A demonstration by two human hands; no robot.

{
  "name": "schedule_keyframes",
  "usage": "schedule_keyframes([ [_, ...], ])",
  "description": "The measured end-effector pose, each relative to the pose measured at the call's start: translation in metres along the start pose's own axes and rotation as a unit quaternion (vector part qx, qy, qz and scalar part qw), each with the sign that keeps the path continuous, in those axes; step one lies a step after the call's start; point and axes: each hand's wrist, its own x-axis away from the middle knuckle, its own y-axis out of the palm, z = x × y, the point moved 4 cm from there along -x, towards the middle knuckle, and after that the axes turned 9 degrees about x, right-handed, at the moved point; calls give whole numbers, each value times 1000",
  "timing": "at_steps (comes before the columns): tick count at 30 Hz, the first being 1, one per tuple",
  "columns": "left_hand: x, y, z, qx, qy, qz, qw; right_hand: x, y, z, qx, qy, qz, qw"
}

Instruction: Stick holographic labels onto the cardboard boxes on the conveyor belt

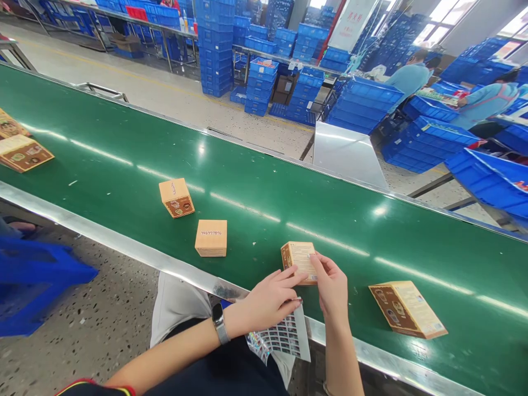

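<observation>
A small tan and brown box (300, 257) rests on the green conveyor belt between my hands. My left hand (274, 294), with a watch on its wrist, reaches over the box's near side, its fingers spread on the box and a sheet of small stickers (284, 335) hanging under it; the lower fingers seem to pinch the sheet's top edge. The thumb and fingers of my right hand (330, 278) grip the box's right side. To the left sit a plain-topped box (211, 238) and a tilted box (176, 197); another box (406, 309) lies to the right.
More boxes (25, 153) lie at the belt's far left. The belt's metal edge (185, 268) runs in front of me. Beyond the belt are stacked blue crates (215, 49), a metal chute (346, 154) and two people in light blue at the right. A blue stool-like object (37, 280) is at lower left.
</observation>
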Motion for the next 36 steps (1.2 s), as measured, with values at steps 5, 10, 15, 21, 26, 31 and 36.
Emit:
schedule_keyframes([
  [5, -5, 4, 2, 24, 10, -15, 1000, 3, -9, -5, 72, -25, 47, 996],
  [10, -6, 4, 5, 64, 10, -37, 997, 0, -22, -12, 140, -45, 110, 983],
  [15, 16, -8, 7, 102, -37, -20, 994, 2, -37, -30, 178, -95, 142, 969],
  [21, 63, -31, 19, 155, -107, 2, 982, 29, 17, -55, 142, -216, -178, 949],
  [26, 78, -46, 33, 211, -143, 50, 966, 33, 84, -57, 67, -214, -413, 883],
  [31, 81, -54, 27, 255, -205, 153, 932, 14, 103, -55, 68, -176, -458, 869],
  [36, 83, -51, 14, 304, -237, 200, 901, 3, 101, -46, 115, -149, -441, 878],
])
